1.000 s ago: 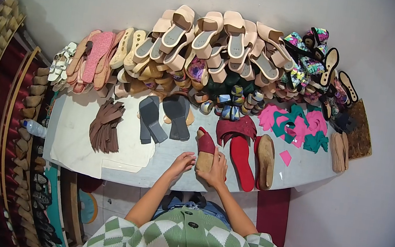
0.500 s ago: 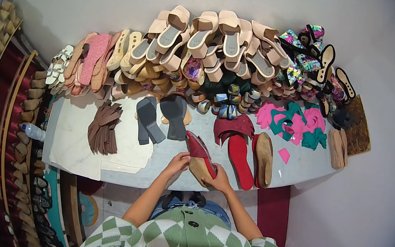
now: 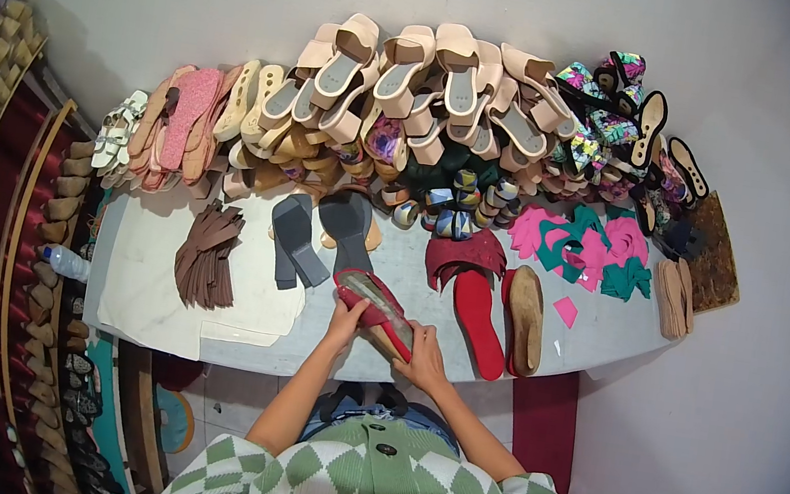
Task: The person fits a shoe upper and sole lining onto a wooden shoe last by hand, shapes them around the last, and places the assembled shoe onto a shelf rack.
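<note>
Left hand (image 3: 349,323) curled round the shoe (image 3: 377,302) toward its toe, right hand (image 3: 421,354) gripping near its heel; light, even pressure should prevent twisting.

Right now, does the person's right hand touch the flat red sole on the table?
Apart: in the head view, grey table shows plainly between the right hand and the flat red sole.
</note>
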A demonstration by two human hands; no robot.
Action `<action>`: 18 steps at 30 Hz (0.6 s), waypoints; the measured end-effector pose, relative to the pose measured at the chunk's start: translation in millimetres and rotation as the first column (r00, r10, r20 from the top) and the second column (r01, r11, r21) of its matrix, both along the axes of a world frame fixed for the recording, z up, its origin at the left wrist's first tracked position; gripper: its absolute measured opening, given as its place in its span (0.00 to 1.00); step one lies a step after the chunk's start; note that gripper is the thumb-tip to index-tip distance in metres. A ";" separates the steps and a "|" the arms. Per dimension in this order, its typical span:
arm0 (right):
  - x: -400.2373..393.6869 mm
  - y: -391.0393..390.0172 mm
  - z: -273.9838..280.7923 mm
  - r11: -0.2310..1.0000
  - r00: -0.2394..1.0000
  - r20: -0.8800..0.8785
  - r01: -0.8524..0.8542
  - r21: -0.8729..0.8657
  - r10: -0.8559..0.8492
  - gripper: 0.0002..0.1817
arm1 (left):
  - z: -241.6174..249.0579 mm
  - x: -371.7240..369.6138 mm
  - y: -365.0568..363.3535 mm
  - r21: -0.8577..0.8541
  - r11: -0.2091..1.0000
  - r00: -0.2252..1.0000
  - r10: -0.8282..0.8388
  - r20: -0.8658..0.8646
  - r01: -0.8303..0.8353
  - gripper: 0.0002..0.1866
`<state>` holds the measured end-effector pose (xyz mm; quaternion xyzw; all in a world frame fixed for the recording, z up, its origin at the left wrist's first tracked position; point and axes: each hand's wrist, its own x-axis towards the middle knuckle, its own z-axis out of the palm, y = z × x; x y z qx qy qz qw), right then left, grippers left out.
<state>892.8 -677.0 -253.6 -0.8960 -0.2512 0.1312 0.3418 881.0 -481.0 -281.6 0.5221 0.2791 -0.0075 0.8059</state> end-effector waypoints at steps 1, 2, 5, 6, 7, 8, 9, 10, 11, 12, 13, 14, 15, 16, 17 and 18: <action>-1.0 1.1 1.3 1.000 1.000 0.018 -0.014 -0.002 0.014 0.44 | 1.5 -1.9 3.0 -0.020 1.000 1.000 0.001 0.014 -0.001 0.27; 0.1 0.2 1.4 0.996 0.998 0.038 -0.054 0.065 0.051 0.43 | 2.9 -3.8 5.4 -0.039 0.999 1.000 0.006 0.029 -0.005 0.25; 4.7 -6.1 0.7 0.962 0.991 -0.031 -0.119 0.244 0.130 0.37 | 7.0 -10.8 8.3 -0.094 0.996 0.999 -0.007 0.043 0.011 0.23; 6.6 -6.5 0.0 0.952 0.979 -0.145 -0.095 0.290 0.141 0.33 | 4.4 -12.3 9.7 -0.106 0.994 0.998 -0.033 0.049 0.038 0.23; 8.8 -6.7 -1.5 0.941 0.954 -0.255 -0.066 0.333 0.157 0.29 | 1.5 -12.2 9.5 -0.080 0.994 0.996 -0.070 0.061 0.074 0.23; 13.0 -7.1 -9.0 0.917 0.912 -0.376 -0.001 0.399 0.165 0.24 | -1.2 -11.5 9.5 -0.053 0.993 0.992 -0.105 0.071 0.109 0.22; 20.1 -7.0 -22.1 0.888 0.853 -0.489 0.070 0.454 0.183 0.20 | -3.5 -11.3 10.9 -0.024 0.990 0.987 -0.140 0.080 0.142 0.22; 27.7 -6.4 -32.7 0.856 0.780 -0.590 0.145 0.496 0.210 0.16 | -3.7 -11.1 13.6 -0.030 0.986 0.984 -0.161 0.070 0.164 0.23; 34.4 -7.4 -42.7 0.865 0.761 -0.618 0.163 0.474 0.195 0.11 | -3.7 -10.8 16.5 -0.037 0.982 0.981 -0.183 0.060 0.185 0.23; 38.2 -6.8 -39.4 0.887 0.768 -0.602 0.101 0.451 0.218 0.11 | -1.5 -10.8 18.4 -0.044 0.977 0.977 -0.206 0.051 0.208 0.23; 44.1 -5.5 -36.1 0.904 0.774 -0.585 0.041 0.426 0.241 0.11 | 0.8 -11.5 20.3 -0.060 0.974 0.975 -0.217 0.044 0.219 0.24; 50.0 -4.5 -32.8 0.917 0.779 -0.569 -0.018 0.399 0.263 0.11 | 3.3 -13.0 22.6 -0.075 0.970 0.973 -0.229 0.036 0.231 0.24; 56.9 -2.2 -28.4 0.928 0.776 -0.562 -0.080 0.363 0.287 0.12 | 5.3 -14.3 25.1 -0.091 0.966 0.970 -0.243 0.026 0.244 0.25; 60.0 1.4 -25.0 0.911 0.821 -0.501 -0.054 0.409 0.273 0.12 | 5.2 -15.3 27.5 -0.099 0.963 0.968 -0.250 0.023 0.251 0.25; 62.4 4.6 -21.6 0.889 0.862 -0.439 -0.030 0.456 0.254 0.13 | 4.8 -16.3 29.7 -0.108 0.960 0.966 -0.259 0.019 0.259 0.26; 64.6 9.1 -9.0 0.865 0.897 -0.378 -0.010 0.502 0.229 0.14 | 3.6 -17.5 31.1 -0.118 0.957 0.964 -0.266 0.014 0.266 0.26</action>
